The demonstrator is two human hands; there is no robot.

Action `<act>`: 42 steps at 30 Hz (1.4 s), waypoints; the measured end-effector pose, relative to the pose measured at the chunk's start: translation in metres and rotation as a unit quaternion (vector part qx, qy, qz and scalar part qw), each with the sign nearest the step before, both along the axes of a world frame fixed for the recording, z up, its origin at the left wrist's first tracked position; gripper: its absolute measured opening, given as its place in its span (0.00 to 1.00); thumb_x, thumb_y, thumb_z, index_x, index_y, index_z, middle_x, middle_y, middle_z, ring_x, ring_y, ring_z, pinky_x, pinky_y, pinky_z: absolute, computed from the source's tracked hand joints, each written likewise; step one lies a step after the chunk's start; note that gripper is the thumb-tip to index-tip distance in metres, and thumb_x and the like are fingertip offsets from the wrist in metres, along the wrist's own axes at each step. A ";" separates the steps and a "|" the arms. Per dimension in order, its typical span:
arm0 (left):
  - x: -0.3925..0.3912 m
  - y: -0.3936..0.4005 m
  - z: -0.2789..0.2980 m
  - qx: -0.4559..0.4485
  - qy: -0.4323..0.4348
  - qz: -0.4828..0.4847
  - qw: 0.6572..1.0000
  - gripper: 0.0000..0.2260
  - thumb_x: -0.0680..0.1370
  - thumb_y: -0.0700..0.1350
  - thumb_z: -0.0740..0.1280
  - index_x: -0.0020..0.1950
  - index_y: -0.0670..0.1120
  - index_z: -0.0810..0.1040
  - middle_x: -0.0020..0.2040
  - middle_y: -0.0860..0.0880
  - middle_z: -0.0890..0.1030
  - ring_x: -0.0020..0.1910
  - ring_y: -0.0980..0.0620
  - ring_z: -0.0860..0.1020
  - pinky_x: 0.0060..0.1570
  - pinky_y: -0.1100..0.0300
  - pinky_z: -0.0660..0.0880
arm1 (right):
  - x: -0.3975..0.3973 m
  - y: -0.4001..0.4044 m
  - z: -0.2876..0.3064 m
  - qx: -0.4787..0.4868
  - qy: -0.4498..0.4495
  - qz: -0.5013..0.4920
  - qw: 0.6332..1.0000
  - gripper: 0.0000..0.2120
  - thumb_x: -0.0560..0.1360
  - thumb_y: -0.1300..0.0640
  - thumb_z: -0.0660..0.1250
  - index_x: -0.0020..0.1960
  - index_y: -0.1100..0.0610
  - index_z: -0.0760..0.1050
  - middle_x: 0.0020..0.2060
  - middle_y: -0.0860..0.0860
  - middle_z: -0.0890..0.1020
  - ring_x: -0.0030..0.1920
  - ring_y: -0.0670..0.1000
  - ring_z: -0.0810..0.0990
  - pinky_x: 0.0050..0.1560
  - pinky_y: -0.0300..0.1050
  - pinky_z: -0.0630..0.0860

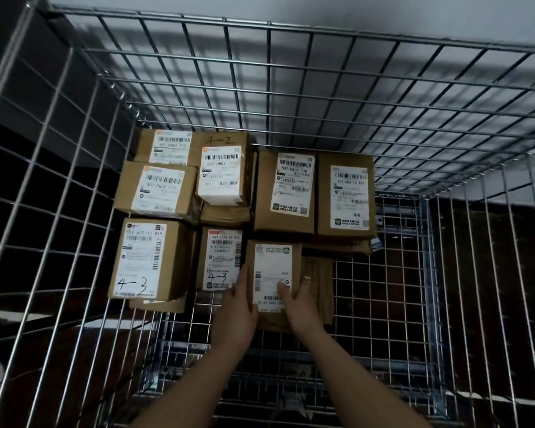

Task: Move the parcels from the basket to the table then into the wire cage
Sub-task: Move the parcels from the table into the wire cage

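Both of my arms reach down into the wire cage (414, 304). Between my hands is a small brown parcel (272, 267) with a white label, low in the cage at centre. My left hand (237, 307) grips its left side, with the fingers running up along the edge. My right hand (297, 301) holds its lower right corner, thumb lying on the label. Several labelled cardboard parcels are stacked behind it and to its left, among them one marked "4-3" (145, 261) and one marked "4-2" (223, 171).
Bare wire floor (380, 291) shows to the right of the held parcel and in front of it. A flat brown parcel (318, 285) lies just right of my right hand. The cage's mesh walls rise on all sides.
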State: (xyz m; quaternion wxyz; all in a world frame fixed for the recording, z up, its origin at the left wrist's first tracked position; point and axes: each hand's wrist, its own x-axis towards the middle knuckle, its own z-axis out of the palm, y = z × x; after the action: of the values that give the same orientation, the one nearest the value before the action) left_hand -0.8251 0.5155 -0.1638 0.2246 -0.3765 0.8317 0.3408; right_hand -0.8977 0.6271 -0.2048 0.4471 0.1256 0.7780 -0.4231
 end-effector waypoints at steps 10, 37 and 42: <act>0.002 -0.002 0.002 -0.118 -0.071 -0.198 0.971 0.36 0.80 0.49 0.62 0.76 0.62 0.38 0.70 0.42 0.59 0.59 0.47 0.74 0.48 0.56 0.78 | -0.006 -0.006 -0.003 0.045 -0.005 0.068 0.997 0.41 0.76 0.34 0.58 0.78 0.55 0.48 0.72 0.53 0.68 0.65 0.56 0.74 0.62 0.52 0.74; -0.028 -0.063 0.249 -0.189 -0.028 -0.201 0.961 0.13 0.81 0.49 0.56 0.62 0.46 0.70 0.58 0.46 0.77 0.54 0.46 0.77 0.46 0.55 0.69 | -0.029 -0.037 0.268 0.220 0.265 0.256 0.903 0.10 0.80 0.50 0.60 0.54 0.55 0.73 0.48 0.50 0.79 0.46 0.51 0.79 0.40 0.44 0.75; -0.008 -0.089 0.381 -0.268 0.063 -0.185 0.943 0.16 0.80 0.49 0.58 0.67 0.46 0.66 0.62 0.45 0.76 0.57 0.45 0.77 0.52 0.53 0.71 | -0.007 -0.079 0.405 0.194 0.365 0.254 0.874 0.05 0.78 0.51 0.61 0.47 0.53 0.71 0.46 0.51 0.80 0.44 0.51 0.77 0.38 0.44 0.71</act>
State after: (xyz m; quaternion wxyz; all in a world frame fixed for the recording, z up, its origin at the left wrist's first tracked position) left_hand -0.8332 0.4265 0.2175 0.1219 -0.2402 0.9597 0.0806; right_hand -0.9051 0.5484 0.2006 0.1900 -0.1558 0.9574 -0.1515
